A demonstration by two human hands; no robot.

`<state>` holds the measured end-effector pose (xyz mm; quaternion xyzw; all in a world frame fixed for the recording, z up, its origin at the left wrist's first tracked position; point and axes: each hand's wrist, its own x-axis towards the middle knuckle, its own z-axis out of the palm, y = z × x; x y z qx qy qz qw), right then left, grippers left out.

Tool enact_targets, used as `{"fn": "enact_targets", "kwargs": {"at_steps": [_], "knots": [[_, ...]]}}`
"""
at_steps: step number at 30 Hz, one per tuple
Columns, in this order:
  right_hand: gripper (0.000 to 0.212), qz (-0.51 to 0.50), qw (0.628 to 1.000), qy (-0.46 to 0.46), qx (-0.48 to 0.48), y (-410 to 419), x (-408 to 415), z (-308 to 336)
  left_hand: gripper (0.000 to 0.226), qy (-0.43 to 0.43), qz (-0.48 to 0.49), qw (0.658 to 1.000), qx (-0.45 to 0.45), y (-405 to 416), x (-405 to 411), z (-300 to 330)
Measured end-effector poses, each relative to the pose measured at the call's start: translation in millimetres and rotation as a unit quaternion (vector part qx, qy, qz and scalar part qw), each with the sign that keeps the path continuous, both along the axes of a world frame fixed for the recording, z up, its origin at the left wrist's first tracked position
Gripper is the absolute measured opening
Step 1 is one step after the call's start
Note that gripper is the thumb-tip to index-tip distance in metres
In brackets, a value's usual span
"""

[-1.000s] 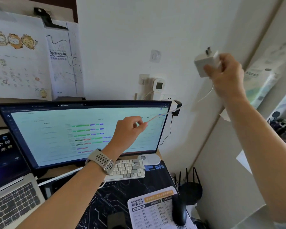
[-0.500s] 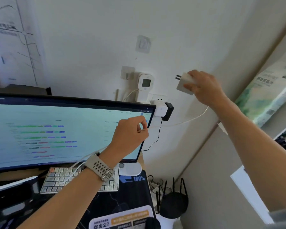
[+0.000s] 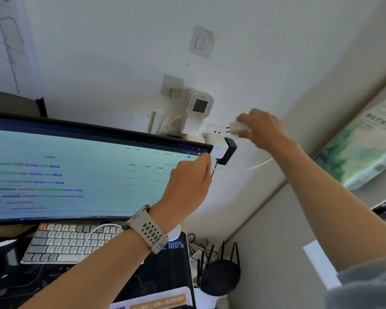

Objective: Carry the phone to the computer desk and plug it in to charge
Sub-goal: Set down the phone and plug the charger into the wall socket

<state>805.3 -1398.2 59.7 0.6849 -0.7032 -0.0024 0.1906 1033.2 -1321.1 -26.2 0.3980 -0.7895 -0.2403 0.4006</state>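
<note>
My right hand [image 3: 263,130] grips a white charger plug [image 3: 236,128] with its two prongs pointing left, a short gap from the white wall socket [image 3: 216,131]. A white cable [image 3: 250,167] sags from the charger to my left hand [image 3: 187,184], which pinches it in front of the monitor's right edge. My left wrist wears a watch. The phone is not in view.
A white adapter [image 3: 218,150] and a black adapter [image 3: 230,150] occupy sockets just below. A small display device [image 3: 198,105] hangs on the wall above. The monitor [image 3: 76,170], keyboard [image 3: 71,241] and black router [image 3: 221,273] fill the desk below.
My right hand has lowered the charger down and left to the wall socket, prongs now almost at it. My left hand stays on the cable. The view has moved closer.
</note>
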Motion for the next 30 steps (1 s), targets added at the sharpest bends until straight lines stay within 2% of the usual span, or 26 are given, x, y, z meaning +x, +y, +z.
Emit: {"fn": "enact_targets", "kwargs": {"at_steps": [6,9,16,20,30], "knots": [[0.031,-0.033,0.998,0.042,0.033,-26,4,-10,0.01,0.02,-0.001,0.999,0.041,-9,-16,-1],[0.031,-0.035,0.997,0.059,0.041,-39,2,-11,0.013,0.001,0.017,0.999,0.05,-11,-27,-4],[0.035,0.012,0.994,0.09,0.057,-75,12,-17,0.02,-0.03,0.055,0.998,0.003,-19,-48,-12],[0.037,0.024,0.992,0.106,0.067,-89,14,-20,0.031,-0.008,0.072,0.997,-0.023,-20,-60,-10],[0.043,0.027,0.99,0.074,0.118,-100,4,-8,0.033,-0.053,0.058,0.995,-0.066,-21,-61,1]]}}
